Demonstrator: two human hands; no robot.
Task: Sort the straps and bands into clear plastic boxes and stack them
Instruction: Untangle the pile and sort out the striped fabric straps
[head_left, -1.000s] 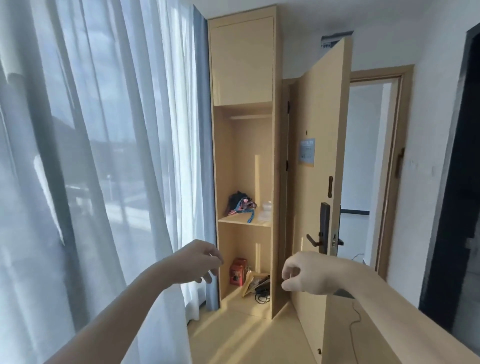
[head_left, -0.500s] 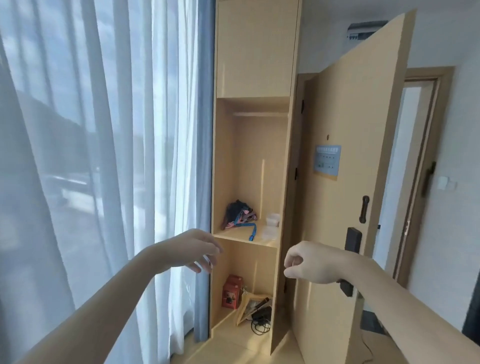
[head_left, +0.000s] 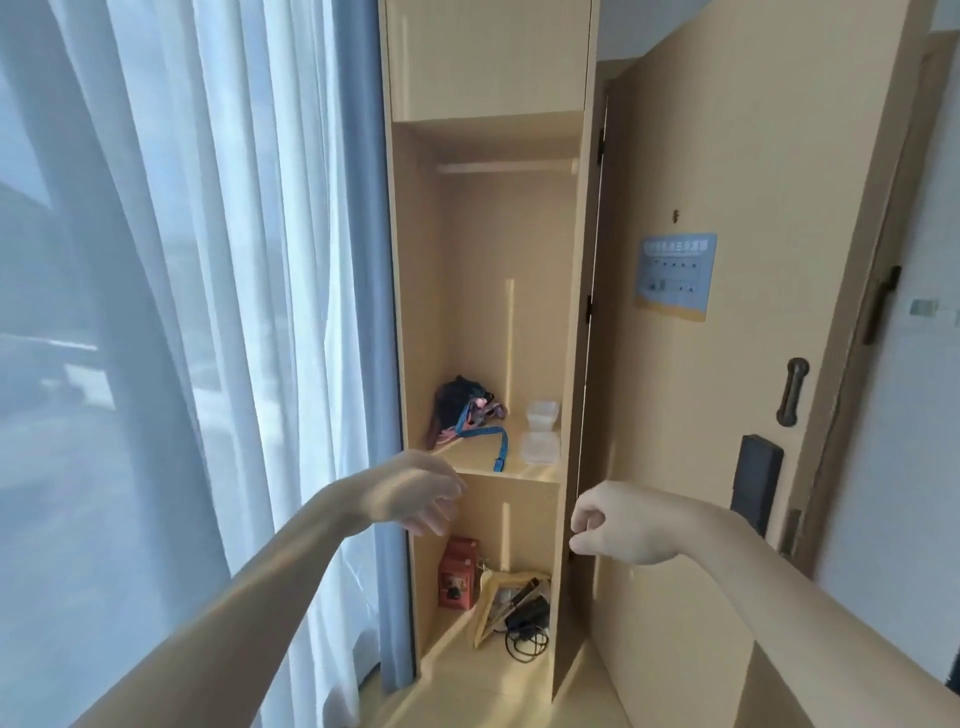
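Observation:
A pile of straps and bands (head_left: 465, 410), dark and pink, lies at the left of a wooden shelf (head_left: 524, 470) in a tall open cabinet. A blue strap (head_left: 496, 444) trails from the pile toward the shelf's front edge. To the right of the pile stand two clear plastic boxes (head_left: 541, 434), one behind the other. My left hand (head_left: 415, 493) hovers just below and left of the shelf edge, fingers relaxed and holding nothing. My right hand (head_left: 618, 522) hangs at the cabinet's right side panel, fingers loosely curled and holding nothing.
White sheer curtains (head_left: 182, 312) and a blue drape hang at the left. An open wooden door (head_left: 727, 338) with a lock and handle stands at the right. The cabinet's bottom compartment holds a red box (head_left: 457, 574), a wooden hanger (head_left: 506, 597) and a black cable (head_left: 527, 631).
The view has come closer to the cabinet. Both hands have stayed raised in front of me, the left now nearer the shelf edge.

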